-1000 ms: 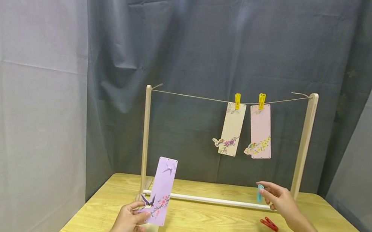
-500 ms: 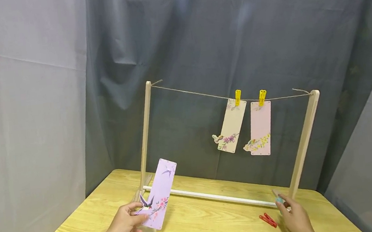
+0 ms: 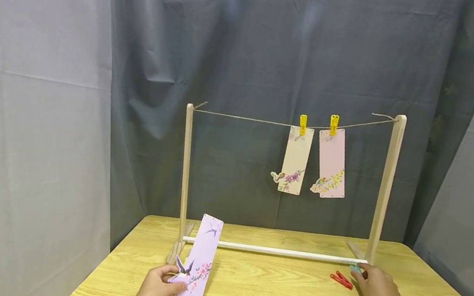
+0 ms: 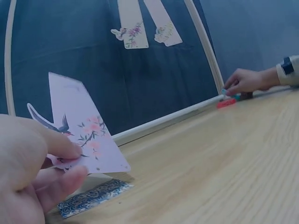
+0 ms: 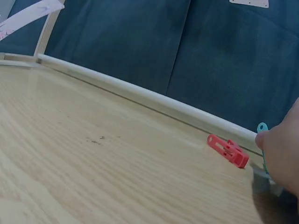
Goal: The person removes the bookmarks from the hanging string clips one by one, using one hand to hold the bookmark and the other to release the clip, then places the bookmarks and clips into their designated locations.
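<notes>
My left hand (image 3: 150, 294) pinches a lilac bookmark (image 3: 203, 257) by its lower left edge, thumb in front. The card, printed with swallows and pink blossom, leans to the right above the table. Partly hidden beneath it lies another bookmark with a blue pattern (image 4: 96, 198). By the foot of the right post, my right hand (image 3: 376, 285) holds a teal clothespin (image 5: 263, 128) low at the table, mostly covered by the fingers. A red clothespin (image 3: 341, 280) lies just left of that hand.
A wooden frame carries a string (image 3: 242, 118) between two posts. Two yellow clothespins hold a cream bookmark (image 3: 295, 161) and a pink bookmark (image 3: 333, 162) on it. A white bar (image 3: 269, 250) runs along the frame's bottom; dark curtain (image 3: 226, 48) hangs behind.
My right hand has come down and to the right with the teal clothespin, from above the white bar to the table by the right post. The lilac bookmark has sunk slightly.
</notes>
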Tool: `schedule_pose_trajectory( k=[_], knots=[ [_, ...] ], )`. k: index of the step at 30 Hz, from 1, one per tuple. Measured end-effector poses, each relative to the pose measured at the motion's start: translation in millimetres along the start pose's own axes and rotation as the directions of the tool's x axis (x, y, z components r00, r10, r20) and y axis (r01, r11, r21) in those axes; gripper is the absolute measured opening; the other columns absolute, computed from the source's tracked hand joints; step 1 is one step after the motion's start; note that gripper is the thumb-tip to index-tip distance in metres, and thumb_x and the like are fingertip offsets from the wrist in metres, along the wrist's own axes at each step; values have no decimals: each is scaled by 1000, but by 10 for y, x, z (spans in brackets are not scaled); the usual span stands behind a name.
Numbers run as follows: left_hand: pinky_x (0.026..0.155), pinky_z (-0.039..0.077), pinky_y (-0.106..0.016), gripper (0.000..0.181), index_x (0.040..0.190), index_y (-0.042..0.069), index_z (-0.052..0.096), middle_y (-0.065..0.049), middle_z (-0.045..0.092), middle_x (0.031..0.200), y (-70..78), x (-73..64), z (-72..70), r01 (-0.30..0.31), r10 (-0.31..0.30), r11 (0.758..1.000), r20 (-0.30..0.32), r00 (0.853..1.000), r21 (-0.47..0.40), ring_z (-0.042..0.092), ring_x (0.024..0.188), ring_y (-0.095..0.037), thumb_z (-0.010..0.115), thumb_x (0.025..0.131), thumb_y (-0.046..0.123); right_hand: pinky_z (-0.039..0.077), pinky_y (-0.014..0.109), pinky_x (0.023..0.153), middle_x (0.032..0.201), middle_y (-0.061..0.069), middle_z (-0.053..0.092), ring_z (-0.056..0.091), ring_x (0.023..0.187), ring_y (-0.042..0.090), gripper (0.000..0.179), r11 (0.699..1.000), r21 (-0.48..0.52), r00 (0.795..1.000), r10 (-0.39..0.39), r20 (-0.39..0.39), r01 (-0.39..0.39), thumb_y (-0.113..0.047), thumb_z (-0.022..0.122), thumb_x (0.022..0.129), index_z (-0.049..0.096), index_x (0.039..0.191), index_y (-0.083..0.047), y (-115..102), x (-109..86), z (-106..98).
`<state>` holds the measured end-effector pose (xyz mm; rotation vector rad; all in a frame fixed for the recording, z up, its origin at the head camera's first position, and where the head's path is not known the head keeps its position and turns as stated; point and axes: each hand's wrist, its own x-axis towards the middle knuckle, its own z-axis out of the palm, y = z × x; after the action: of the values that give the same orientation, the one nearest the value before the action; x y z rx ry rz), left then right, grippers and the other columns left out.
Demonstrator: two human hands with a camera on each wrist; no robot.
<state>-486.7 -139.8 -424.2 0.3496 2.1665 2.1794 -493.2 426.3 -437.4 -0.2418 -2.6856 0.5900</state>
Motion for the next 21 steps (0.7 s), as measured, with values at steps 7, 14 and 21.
schedule_pose_trajectory(
  k=[7,14,21],
  knots=[
    [42,52,-34,50,115,-4,54,-15,59,84,-15,-4,69,-70,74,985,-21,997,158,60,60,-24,76,70,2,43,38,45,77,7,57,57,64,22,33,994,-90,998,-56,6,57,-31,56,93,61,109,-2,40,-15,75],
    [38,50,-36,63,126,2,50,-15,58,101,-39,-19,102,-110,159,916,-96,983,386,53,44,-18,78,70,3,48,42,49,82,14,60,59,67,26,34,984,-117,990,-137,-13,134,-27,58,92,59,112,0,35,-25,103],
    [46,49,-27,79,133,14,45,-5,61,91,-20,-39,137,-128,254,821,-155,955,557,53,53,-12,81,64,7,47,41,46,87,20,61,59,63,27,38,984,-122,992,-130,9,130,-25,62,90,57,116,2,31,-30,100]
  ],
)
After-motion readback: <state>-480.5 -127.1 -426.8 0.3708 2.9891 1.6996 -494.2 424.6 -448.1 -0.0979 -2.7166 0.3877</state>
